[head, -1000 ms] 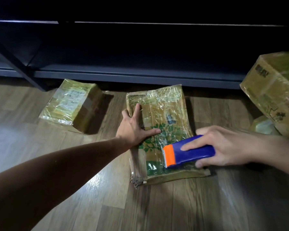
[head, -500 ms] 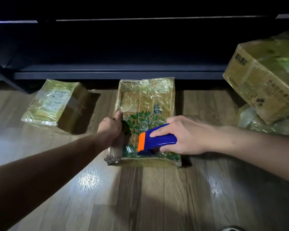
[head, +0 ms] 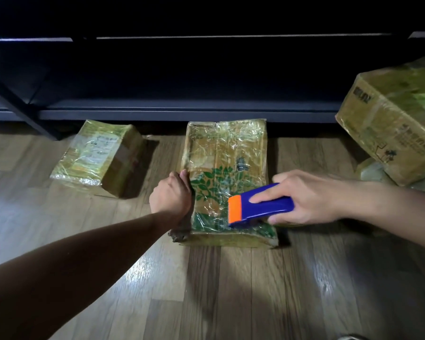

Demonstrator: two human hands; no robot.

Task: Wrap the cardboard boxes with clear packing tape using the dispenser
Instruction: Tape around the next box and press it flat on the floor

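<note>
The flat cardboard box lies on the wood floor, its far end against the foot of the dark shelf, its top crinkled with glossy clear tape. The left hand curls round its left edge, likely to steady it. The right hand grips the blue dispenser over the box's near end, orange toothed blade leftward, seemingly to lay another strip. A smaller wrapped box sits left and a large tilted box right.
</note>
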